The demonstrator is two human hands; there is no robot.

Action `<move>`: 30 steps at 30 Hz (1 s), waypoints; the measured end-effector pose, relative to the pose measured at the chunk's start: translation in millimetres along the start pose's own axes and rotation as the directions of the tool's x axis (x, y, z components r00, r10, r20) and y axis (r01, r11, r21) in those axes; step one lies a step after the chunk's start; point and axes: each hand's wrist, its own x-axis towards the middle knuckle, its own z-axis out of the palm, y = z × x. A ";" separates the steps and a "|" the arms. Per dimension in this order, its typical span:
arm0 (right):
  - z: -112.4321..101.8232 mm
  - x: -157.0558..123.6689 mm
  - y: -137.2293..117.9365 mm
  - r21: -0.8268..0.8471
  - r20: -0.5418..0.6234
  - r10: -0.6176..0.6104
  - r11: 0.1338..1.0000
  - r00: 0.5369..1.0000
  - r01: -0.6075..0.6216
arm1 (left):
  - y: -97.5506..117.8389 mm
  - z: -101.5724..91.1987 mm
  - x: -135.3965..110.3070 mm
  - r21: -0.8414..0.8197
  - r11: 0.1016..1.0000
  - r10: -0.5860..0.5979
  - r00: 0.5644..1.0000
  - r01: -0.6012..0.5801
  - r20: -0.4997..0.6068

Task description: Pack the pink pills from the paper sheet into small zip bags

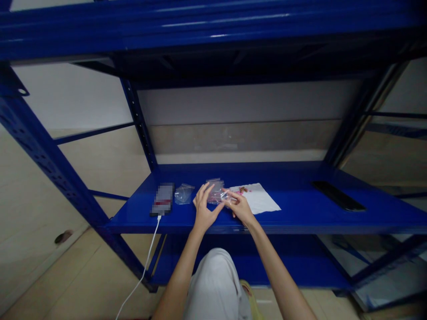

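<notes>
"What do we have here?"

"A blue steel rack, its shelf carrying a white paper sheet. Just left of the sheet lies a clear zip bag."

"How will it handle?"

"Light, soft and slippery, so we take it by the edge. Our right hand pinches it; our left hand is open beside it."

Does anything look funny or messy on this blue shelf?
Yes, a little. Loose reddish-brown bits sit on the white paper sheet, with pink smears beside them, like a small spill. A white cable also dangles over the shelf's front edge from a blurred-out device.
</notes>
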 end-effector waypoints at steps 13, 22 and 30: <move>2.1 2.6 5.0 -0.125 0.164 -0.191 0.969 0.968 0.212 | -4.8 10.0 -3.8 0.111 0.989 0.073 0.975 -0.098 0.208; 2.6 -0.2 2.1 -0.282 0.051 -0.281 0.917 0.958 0.283 | -10.4 11.8 -2.9 0.087 0.996 0.011 0.973 -0.032 0.229; -32.9 -0.9 -3.0 -0.520 -0.304 -0.345 0.841 0.888 0.149 | -15.6 13.2 -2.0 0.085 0.996 -0.042 0.983 0.027 0.179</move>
